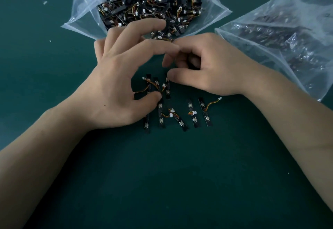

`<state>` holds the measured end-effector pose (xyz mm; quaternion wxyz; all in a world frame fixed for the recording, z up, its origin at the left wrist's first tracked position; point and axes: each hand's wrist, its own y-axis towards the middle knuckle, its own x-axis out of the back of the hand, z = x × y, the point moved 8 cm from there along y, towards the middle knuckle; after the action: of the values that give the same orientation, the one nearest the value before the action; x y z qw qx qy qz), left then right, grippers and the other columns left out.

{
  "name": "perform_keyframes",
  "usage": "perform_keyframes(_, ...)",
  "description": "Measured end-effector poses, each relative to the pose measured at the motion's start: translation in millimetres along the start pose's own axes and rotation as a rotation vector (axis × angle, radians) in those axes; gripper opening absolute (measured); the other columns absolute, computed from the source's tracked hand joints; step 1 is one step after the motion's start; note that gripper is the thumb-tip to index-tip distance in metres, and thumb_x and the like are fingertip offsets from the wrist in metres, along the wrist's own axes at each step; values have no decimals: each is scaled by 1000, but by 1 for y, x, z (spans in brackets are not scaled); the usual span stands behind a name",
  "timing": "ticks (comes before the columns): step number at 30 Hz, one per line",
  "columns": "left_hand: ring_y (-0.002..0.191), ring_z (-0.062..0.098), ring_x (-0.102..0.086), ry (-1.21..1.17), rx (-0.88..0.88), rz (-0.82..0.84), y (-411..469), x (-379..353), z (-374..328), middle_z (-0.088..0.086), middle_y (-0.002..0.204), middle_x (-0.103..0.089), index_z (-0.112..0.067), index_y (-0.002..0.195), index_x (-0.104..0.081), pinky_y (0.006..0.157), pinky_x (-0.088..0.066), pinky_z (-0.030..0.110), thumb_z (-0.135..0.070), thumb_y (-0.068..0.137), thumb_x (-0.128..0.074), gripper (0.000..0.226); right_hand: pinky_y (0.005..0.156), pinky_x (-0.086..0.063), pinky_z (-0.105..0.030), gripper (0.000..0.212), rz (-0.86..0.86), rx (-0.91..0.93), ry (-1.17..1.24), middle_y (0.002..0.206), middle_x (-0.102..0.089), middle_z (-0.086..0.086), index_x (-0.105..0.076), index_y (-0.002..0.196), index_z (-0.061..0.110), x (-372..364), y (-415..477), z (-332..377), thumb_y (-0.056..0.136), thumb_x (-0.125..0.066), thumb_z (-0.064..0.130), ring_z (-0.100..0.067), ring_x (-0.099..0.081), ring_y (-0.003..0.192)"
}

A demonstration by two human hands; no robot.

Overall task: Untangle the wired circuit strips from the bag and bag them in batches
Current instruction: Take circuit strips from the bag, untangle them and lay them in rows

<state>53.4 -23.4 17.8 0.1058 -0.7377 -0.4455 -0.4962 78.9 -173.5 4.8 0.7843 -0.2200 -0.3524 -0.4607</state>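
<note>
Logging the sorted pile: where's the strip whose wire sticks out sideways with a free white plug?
Head view: that strip lies on the green table, rightmost in the near row, just below the right hand.

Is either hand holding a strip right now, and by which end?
Cannot tell for sure. The right hand curls its fingers, but whatever they enclose is hidden in shadow. The left hand grips nothing plainly; its thumb touches the loose strips.

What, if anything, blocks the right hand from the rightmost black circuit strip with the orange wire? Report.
Likely yes: the rightmost black circuit strip lies uncovered on the dark green table, close below the right hand, nothing lying across it.
</note>
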Motion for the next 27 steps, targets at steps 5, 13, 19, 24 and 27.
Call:
perform_keyframes(5, 131, 14, -36, 20, -29, 20, 0, -2, -3, -12, 161, -36, -39, 141, -58, 110, -22, 30, -26, 66, -81, 79, 61, -37, -12, 36, 91, -18, 14, 80, -59, 9, -68, 111, 32, -1, -2, 3, 84, -74, 55, -4, -55, 68)
perform_keyframes(13, 134, 14, -35, 13, -31, 42, 0, -4, -4, -10, 162, -35, -36, 141, -59, 110, -22, 29, -33, 67, -87, 79, 66, -39, -8, 60, 166, -28, -32, 86, -55, 17, -61, 118, 44, -5, -3, 10, 69, -79, 74, 7, -57, 79)
perform_keyframes(19, 135, 15, -35, 6, -27, 73, -1, -4, -5, -11, 163, -34, -36, 142, -58, 111, -24, 35, -32, 63, -91, 86, 67, -40, -7, 50, 179, -18, -61, 87, -56, 15, -48, 95, 55, -6, -4, 18, 64, -81, 76, 6, -57, 82)
perform_keyframes(24, 134, 9, -29, -12, -28, 71, -1, -6, -3, -11, 164, -31, -37, 143, -56, 109, -25, 38, -41, 69, -79, 77, 69, -41, -8, 74, 184, -26, -81, 91, -56, 17, -57, 119, 45, -7, -3, 15, 59, -79, 81, 3, -56, 91)
perform_keyframes(27, 135, 8, -28, -9, -23, 75, -1, -7, -2, -12, 164, -30, -38, 143, -56, 109, -25, 39, -42, 67, -81, 80, 71, -42, -11, 77, 192, -16, -91, 92, -56, 18, -57, 123, 44, -8, -3, 14, 59, -80, 80, 1, -56, 93)
